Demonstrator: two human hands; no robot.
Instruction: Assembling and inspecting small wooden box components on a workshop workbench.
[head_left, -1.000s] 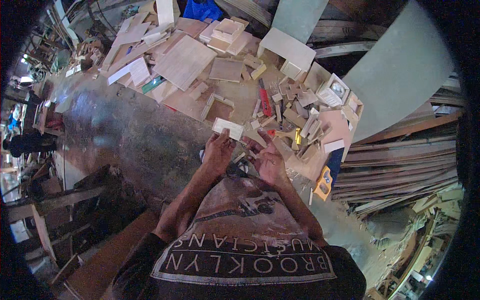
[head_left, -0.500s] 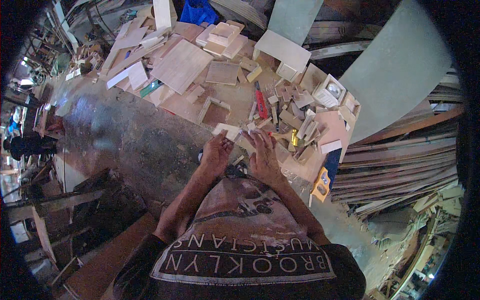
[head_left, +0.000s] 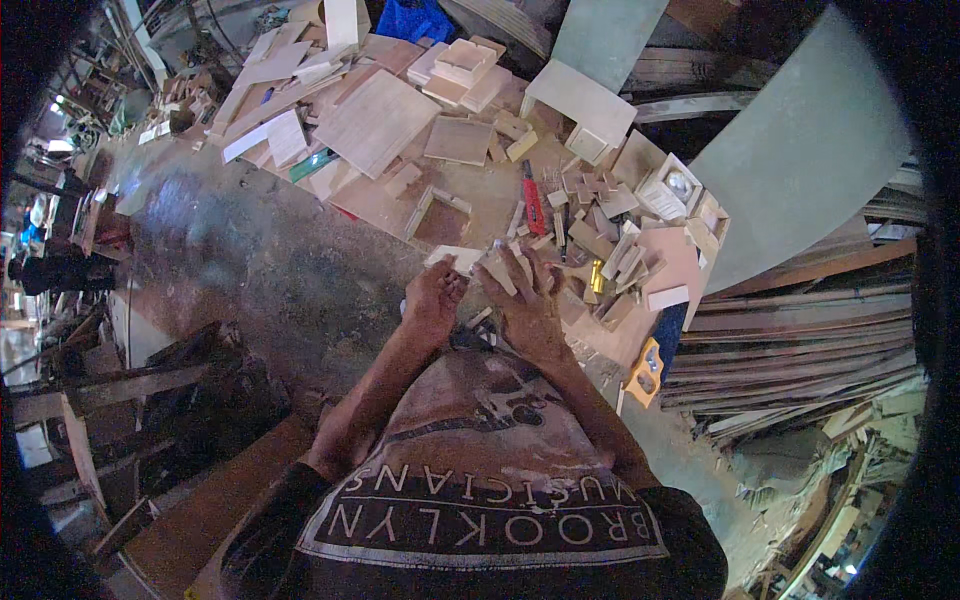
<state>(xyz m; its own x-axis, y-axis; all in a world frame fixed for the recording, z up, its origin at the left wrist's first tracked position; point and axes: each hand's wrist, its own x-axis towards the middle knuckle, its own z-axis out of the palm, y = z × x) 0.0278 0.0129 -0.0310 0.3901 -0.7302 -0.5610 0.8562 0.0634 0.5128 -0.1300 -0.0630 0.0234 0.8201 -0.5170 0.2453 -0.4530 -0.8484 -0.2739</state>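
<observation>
My left hand (head_left: 436, 300) is closed on the near end of a small pale wood piece (head_left: 452, 257), held just over the front edge of the workbench. Close beside it, my right hand (head_left: 527, 305) has its fingers spread, with the fingertips at the right end of that piece. Whether they press on it is hard to see. Beyond the hands lies a small square wooden frame (head_left: 442, 214). A red-handled tool (head_left: 532, 198) rests farther back, and a small yellow tool (head_left: 597, 276) is to the right among wood offcuts (head_left: 592, 243).
Boards (head_left: 377, 120) and small wooden boxes (head_left: 466, 62) cover the workbench (head_left: 385, 222). At its right edge lies a handsaw (head_left: 645, 372) with a yellow handle. Stacked timber strips (head_left: 790, 340) and a large grey-green sheet (head_left: 810, 150) stand on the right.
The bench has shifted slightly right and up in view. My right hand's fingers have spread wider; my left hand still holds the wood piece in nearly the same place.
</observation>
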